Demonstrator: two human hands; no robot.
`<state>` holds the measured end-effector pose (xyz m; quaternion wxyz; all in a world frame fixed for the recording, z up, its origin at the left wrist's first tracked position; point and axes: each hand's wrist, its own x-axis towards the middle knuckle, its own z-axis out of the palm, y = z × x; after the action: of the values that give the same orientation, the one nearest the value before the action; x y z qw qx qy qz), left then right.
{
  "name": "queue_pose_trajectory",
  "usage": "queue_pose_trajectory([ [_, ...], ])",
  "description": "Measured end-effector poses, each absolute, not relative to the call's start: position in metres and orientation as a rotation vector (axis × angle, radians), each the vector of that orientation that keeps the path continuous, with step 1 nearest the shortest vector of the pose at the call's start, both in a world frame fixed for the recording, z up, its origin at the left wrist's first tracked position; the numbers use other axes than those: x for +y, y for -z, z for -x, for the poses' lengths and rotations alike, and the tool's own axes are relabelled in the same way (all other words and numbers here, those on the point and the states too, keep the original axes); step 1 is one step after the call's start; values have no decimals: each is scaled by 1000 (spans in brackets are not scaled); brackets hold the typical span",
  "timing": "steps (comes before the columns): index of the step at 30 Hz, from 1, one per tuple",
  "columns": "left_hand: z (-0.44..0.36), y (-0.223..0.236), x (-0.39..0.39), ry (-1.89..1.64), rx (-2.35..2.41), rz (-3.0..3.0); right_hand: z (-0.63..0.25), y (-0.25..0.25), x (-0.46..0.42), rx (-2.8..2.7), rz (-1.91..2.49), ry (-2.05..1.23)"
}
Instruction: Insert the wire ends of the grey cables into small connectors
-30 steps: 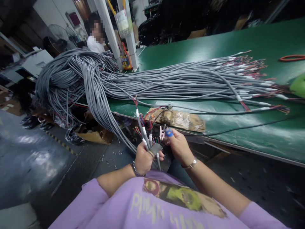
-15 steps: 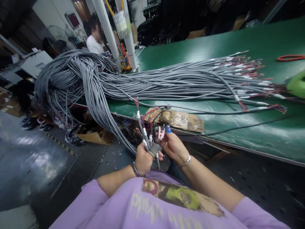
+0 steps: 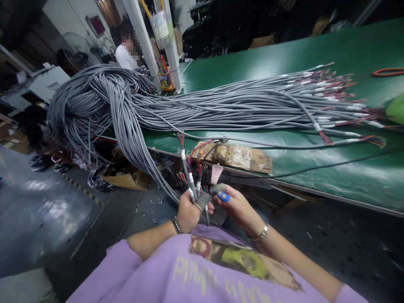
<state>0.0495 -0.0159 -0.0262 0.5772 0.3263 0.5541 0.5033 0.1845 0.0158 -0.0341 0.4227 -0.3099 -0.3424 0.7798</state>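
Observation:
My left hand (image 3: 188,212) is closed round several grey cables (image 3: 194,189), whose white-banded ends stick up with thin coloured wires fanned out. A grey cover sits on its thumb. Close beside it, my right hand (image 3: 232,204) is pinched, with a grey finger cover and a blue wrap on the thumb. From its fingertips a small pale pink clip-like piece (image 3: 216,173) points up, its lower end hidden by the fingers. The fingertips of both hands nearly meet by the cable ends.
A long bundle of grey cables (image 3: 221,107) lies along the green table (image 3: 331,176) and droops over its left end. A worn wooden board (image 3: 240,158) sits at the near edge. Behind are a white post (image 3: 173,63) and a seated person (image 3: 125,54); a cardboard box (image 3: 132,179) stands below.
My right hand has turned, and its fingers have come down toward the left thumb. The pale pink piece now points up above the fingertips. The left hand keeps its grip on the cables.

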Motion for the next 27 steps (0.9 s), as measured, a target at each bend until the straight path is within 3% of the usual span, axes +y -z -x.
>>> queue_pose_trajectory([
  [17, -38, 18, -15, -1039, 996, -755, -182, 41, 27, -721, 776, -2117],
  [27, -43, 17, -8, -1232, 1007, -757, -185, 27, 55, -887, 775, -2001],
])
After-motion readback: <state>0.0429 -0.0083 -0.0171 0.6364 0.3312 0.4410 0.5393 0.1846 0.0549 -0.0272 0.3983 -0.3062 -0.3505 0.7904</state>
